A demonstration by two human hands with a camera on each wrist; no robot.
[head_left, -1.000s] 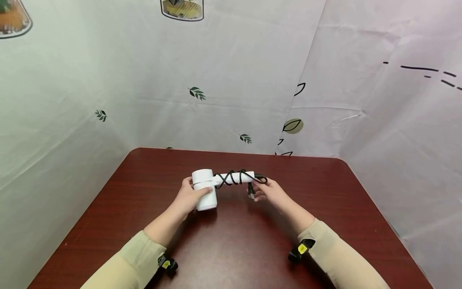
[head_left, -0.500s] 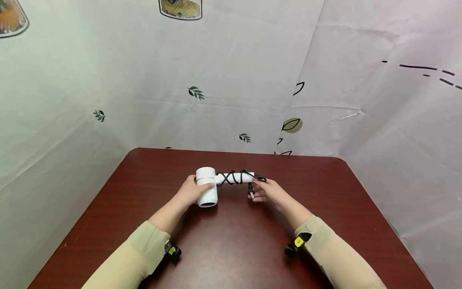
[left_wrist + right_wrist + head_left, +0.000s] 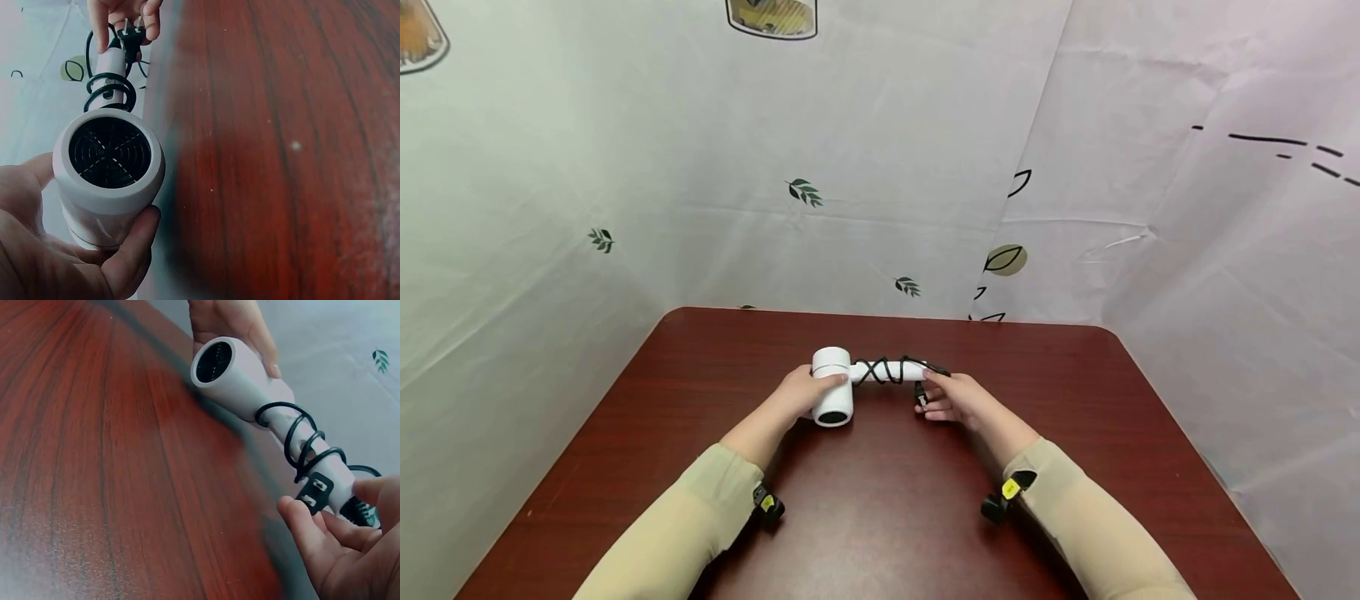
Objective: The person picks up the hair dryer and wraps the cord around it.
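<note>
A white hair dryer (image 3: pixel 833 395) is held up over the table, its handle pointing right. Its black cord (image 3: pixel 285 445) winds round the handle in several crossing loops. My left hand (image 3: pixel 799 393) grips the barrel, thumb on the near side. In the left wrist view, the round black grille (image 3: pixel 110 152) at the barrel's end faces the camera. My right hand (image 3: pixel 958 398) holds the handle's end, where the thumb lies. Its fingers touch the black two-pin plug (image 3: pixel 316 493), which hangs beside the handle with its metal pins showing.
A dark red wood-grain table (image 3: pixel 880 508) with rounded far corners lies beneath both hands. Pale fabric walls (image 3: pixel 880 125) printed with leaves rise behind it and at both sides. Each sleeve cuff carries a small black wrist camera (image 3: pixel 769 505).
The hair dryer's barrel has shifted slightly right and tilted so its near end shows the dark grille. Both forearms have drawn a little inward and forward. Both hands keep their hold.
</note>
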